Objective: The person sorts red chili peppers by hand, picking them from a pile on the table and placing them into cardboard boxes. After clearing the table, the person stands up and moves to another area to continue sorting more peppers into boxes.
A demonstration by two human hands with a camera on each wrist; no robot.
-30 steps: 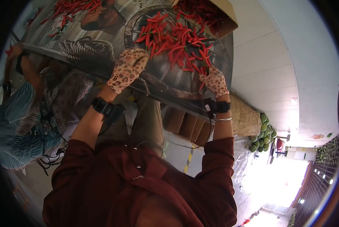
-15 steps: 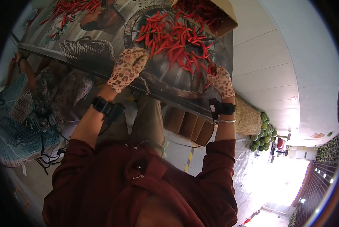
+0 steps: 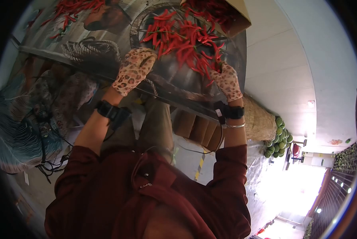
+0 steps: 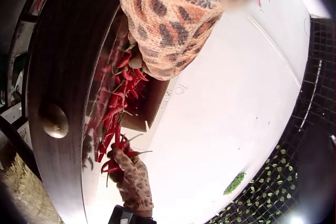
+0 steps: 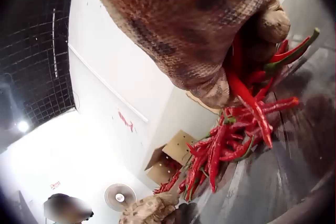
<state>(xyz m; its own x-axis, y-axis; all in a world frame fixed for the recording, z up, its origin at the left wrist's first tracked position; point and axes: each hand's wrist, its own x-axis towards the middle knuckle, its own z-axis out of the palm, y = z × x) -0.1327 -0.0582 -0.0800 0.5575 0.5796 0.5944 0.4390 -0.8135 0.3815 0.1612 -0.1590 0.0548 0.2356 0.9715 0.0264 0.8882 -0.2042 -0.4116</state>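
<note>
Red chilies (image 3: 192, 42) lie in a loose heap on the dark patterned tabletop (image 3: 168, 75). My gloved left hand (image 3: 134, 71) rests at the heap's lower left edge, fingers bent; in the left wrist view the glove (image 4: 168, 22) hides whether they hold anything. At the heap's lower right is my gloved right hand (image 3: 228, 83). Several chilies stick out from its curled fingers in the right wrist view, including a long red one (image 5: 249, 106). The left wrist view also shows the right hand (image 4: 135, 182) gripping chilies (image 4: 113, 166) with green stems.
Behind the heap, a cardboard box (image 3: 240, 20) holds more chilies. A second chili pile (image 3: 77, 8) and a coil of rope (image 3: 91, 49) appear at the left. Another person in patterned clothes (image 3: 23, 123) is beyond the table's left edge. A woven sack (image 3: 260, 121) stands at the right.
My right hand moved out to the right, then came back left against the heap's edge. The left hand has hardly moved. The other person's arm at the left has lowered.
</note>
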